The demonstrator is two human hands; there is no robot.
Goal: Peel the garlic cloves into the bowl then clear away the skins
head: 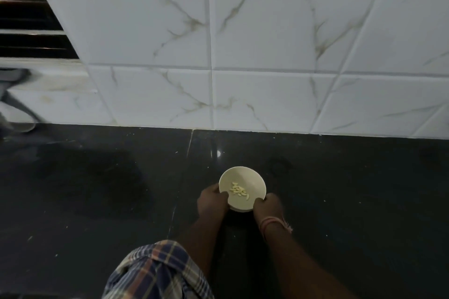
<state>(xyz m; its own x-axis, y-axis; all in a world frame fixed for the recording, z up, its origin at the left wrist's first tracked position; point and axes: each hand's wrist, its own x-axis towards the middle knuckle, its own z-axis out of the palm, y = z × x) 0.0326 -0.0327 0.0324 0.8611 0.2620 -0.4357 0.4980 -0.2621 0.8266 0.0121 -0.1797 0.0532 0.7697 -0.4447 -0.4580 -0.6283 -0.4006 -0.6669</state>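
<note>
A white marble-patterned tiled wall (267, 43) fills the far half of the scene, meeting a dark glossy worktop (97, 189) below it. At the near edge a plaid sleeve (155, 272) covers the left upper arm. A cream bowl (252, 177) sits on the worktop near the middle, with the left hand (211, 201) grasping its left rim and the right hand (267, 206) grasping its right rim. A pink thread band (274, 223) circles the right wrist. Peeled garlic cloves (239, 191) lie clustered inside the bowl.
</note>
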